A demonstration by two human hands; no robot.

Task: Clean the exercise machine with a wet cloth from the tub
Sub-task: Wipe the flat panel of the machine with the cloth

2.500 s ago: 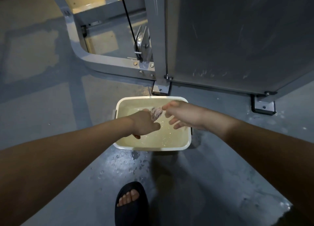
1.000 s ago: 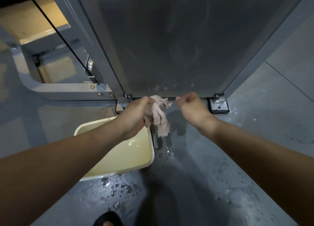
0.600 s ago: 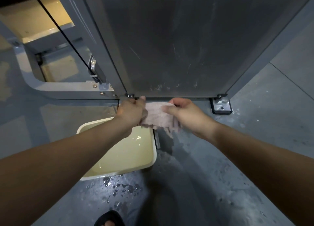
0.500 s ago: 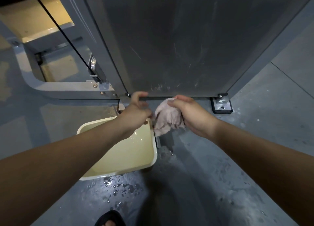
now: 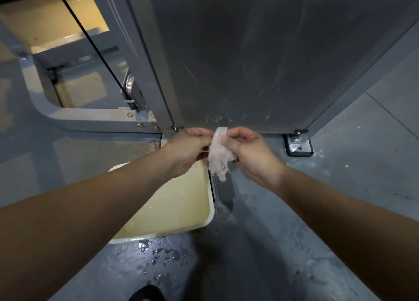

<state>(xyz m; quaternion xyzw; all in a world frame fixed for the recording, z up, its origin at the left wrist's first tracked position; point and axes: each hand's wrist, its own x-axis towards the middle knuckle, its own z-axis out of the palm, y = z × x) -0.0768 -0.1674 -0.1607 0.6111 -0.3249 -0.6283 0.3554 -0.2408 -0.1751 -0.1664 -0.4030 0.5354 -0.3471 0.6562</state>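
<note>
**While the wet cloth hangs outside the tub: slip, drip and snag hazards**

Where the view begins, at its bottom edge, the toe of a dark sandal [image 5: 147, 294] stands near a scatter of water drops [image 5: 163, 255] on the grey floor [image 5: 340, 164]. A step onto that film is the likeliest cause of a slip. Next, the cream tub [image 5: 212, 207] sits on the floor beneath the left forearm and holds shallow water. Its near rim lies close to the foot, so a careless shift could knock it and spill more.

Beyond the tub's far right corner, the left hand [image 5: 188, 149] and right hand [image 5: 251, 153] meet. Each pinches the upper part of the pale cloth [image 5: 218, 153] between thumb and curled fingers. The cloth hangs bunched between them, over the tub's right rim and the bare floor, with its ragged tail pointing down. The step appears to be unfolding or wringing. If so, it could shed water outside the tub, and a light pinch on sodden fabric could let the cloth drop onto the dirty floor.

Farthest, the machine's grey panel [image 5: 260, 62] is streaked and scuffed near its lower edge and is not yet touched by the cloth. Its foot bracket [image 5: 298, 145], and the black cable [image 5: 90, 44] and pulley [image 5: 131, 90] at left, offer edges where loose threads could snag.
</note>
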